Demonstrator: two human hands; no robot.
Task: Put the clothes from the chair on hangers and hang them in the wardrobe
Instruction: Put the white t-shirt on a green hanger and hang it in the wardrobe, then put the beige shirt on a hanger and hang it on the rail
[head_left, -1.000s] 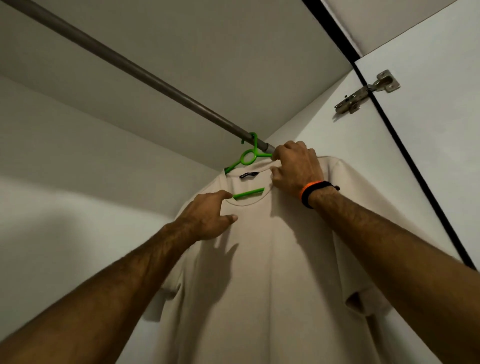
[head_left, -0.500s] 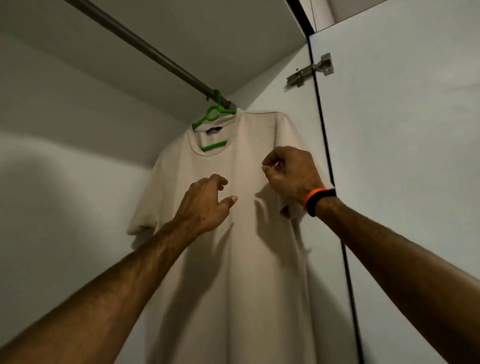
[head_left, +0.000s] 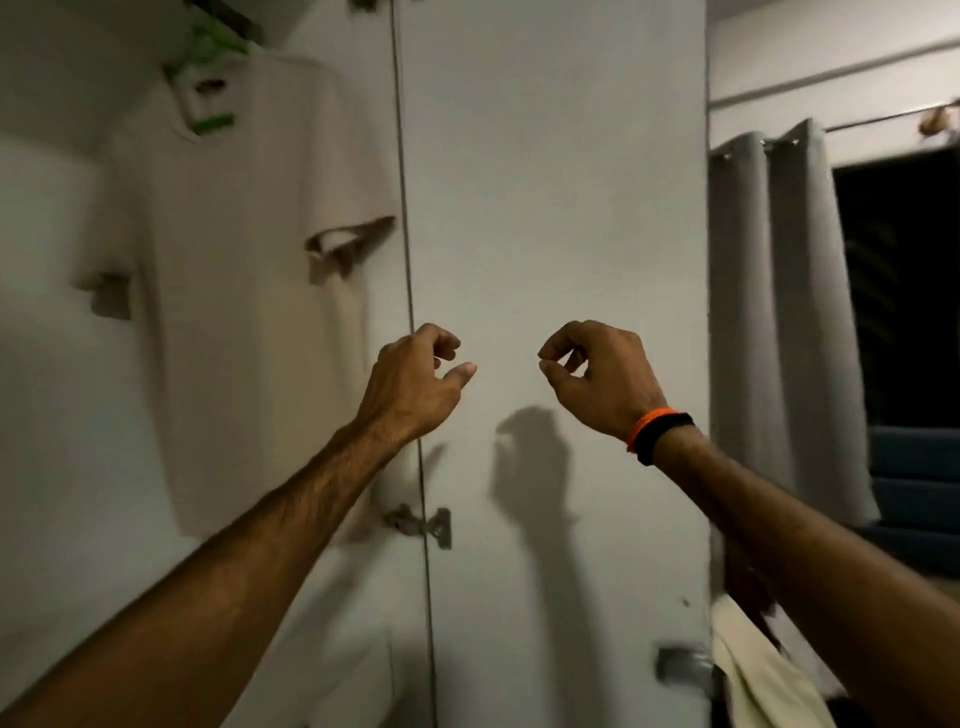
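- The green hanger (head_left: 208, 78) is blurred, its hook cut off at the top edge.
- The beige T-shirt (head_left: 244, 270) hangs upright inside the wardrobe, upper left, length running straight down.
- Left hand (head_left: 410, 379) and right hand (head_left: 597, 374): each grip loosely curled, holding nothing, before the white door (head_left: 556, 182).

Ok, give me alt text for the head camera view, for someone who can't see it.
Two bare hands, left hand and right hand, are raised empty with loosely curled fingers in front of a white wardrobe door. To the left, a beige t-shirt hangs on a green hanger inside the wardrobe; grey curtains hang at right.
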